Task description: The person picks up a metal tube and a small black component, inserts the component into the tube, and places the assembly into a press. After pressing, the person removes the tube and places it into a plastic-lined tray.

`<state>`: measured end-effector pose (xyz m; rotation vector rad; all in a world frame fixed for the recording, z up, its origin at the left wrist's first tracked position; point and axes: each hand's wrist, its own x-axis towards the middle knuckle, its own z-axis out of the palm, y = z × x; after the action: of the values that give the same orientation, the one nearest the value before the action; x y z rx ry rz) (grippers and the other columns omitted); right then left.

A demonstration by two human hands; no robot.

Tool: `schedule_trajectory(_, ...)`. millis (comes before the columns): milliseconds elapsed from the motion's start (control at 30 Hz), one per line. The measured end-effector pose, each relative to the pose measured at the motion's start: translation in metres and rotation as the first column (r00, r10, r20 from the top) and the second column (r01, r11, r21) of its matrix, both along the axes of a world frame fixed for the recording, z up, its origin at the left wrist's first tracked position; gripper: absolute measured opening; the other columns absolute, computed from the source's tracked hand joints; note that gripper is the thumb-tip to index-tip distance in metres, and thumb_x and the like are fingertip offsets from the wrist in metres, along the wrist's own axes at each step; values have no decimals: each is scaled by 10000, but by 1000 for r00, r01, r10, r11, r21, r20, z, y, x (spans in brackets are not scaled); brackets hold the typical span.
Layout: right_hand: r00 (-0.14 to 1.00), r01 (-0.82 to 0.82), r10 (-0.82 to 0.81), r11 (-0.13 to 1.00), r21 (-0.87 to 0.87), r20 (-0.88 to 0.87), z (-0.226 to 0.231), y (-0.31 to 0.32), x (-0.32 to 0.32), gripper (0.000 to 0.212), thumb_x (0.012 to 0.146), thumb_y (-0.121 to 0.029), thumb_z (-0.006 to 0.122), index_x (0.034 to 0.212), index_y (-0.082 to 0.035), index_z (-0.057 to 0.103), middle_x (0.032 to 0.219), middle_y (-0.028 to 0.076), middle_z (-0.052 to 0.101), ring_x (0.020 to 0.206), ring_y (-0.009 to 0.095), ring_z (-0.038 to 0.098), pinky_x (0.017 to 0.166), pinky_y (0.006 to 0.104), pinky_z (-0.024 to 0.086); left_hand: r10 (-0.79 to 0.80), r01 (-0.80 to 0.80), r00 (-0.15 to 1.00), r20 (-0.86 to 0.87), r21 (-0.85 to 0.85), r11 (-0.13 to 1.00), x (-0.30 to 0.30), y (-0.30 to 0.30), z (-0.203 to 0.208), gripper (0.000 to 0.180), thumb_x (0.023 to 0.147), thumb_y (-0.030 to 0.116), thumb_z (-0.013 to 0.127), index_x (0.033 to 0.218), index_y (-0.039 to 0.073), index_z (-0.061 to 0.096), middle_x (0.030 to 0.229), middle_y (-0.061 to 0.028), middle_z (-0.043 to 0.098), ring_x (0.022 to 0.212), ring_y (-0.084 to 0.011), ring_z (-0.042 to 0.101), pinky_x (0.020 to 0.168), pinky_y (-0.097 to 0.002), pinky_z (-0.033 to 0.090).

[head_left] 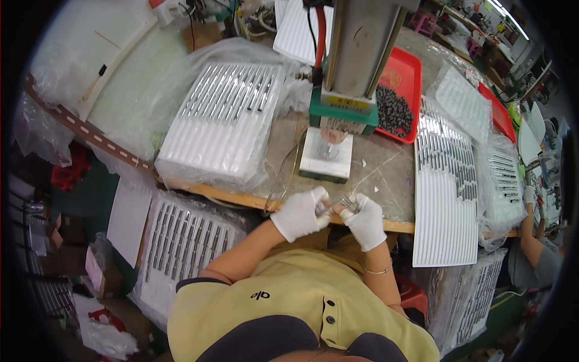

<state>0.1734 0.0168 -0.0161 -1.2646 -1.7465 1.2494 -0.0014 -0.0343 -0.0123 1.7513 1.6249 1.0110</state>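
Note:
Both of my hands wear white gloves with bare fingertips and meet in front of my body at the bench's front edge. My left hand is closed, its fingertips turned toward the right hand; what they hold is hidden. My right hand is closed in a pinch on thin shiny metal pieces, too small to make out exactly. Just beyond my hands is a press with a green head above a pale metal block.
Left of the press, a white ribbed tray in plastic wrap carries rows of shiny metal tubes. A red tray at the right holds many small dark parts. Another ribbed tray bears more tubes. A co-worker's arm shows far right.

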Motion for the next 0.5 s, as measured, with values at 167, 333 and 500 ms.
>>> schedule_trajectory(167, 993, 110, -110, 994, 0, 43, 19, 19, 63, 311, 934, -302, 515, 908, -35, 672, 712, 34, 624, 610, 93, 515, 587, 270, 435, 261, -218, 943, 206, -209, 953, -95, 24, 19, 290, 755, 4, 581, 1037, 51, 532, 860, -195, 633, 701, -263, 627, 669, -320, 522)
schedule_trajectory(333, 879, 322, -406, 892, 317, 250, -4, 57, 105, 237, 918, -218, 487, 978, -63, 656, 873, 162, 670, 826, 303, 647, 724, 371, 477, 512, -550, 718, -471, 67, 832, -210, 85, 10, 501, 850, 353, 603, 1186, -15, 560, 1102, -234, 623, 1051, -388, 582, 900, -414, 458)
schedule_trajectory(500, 829, 450, -499, 863, 228, 252, 17, 79, 80, 158, 866, -185, 609, 968, -77, 663, 854, 166, 665, 810, 321, 645, 724, 364, 493, 411, -649, 601, -686, -118, 751, -245, 103, -9, 538, 828, 368, 630, 1232, 25, 538, 1151, -218, 614, 1066, -357, 592, 918, -398, 462)
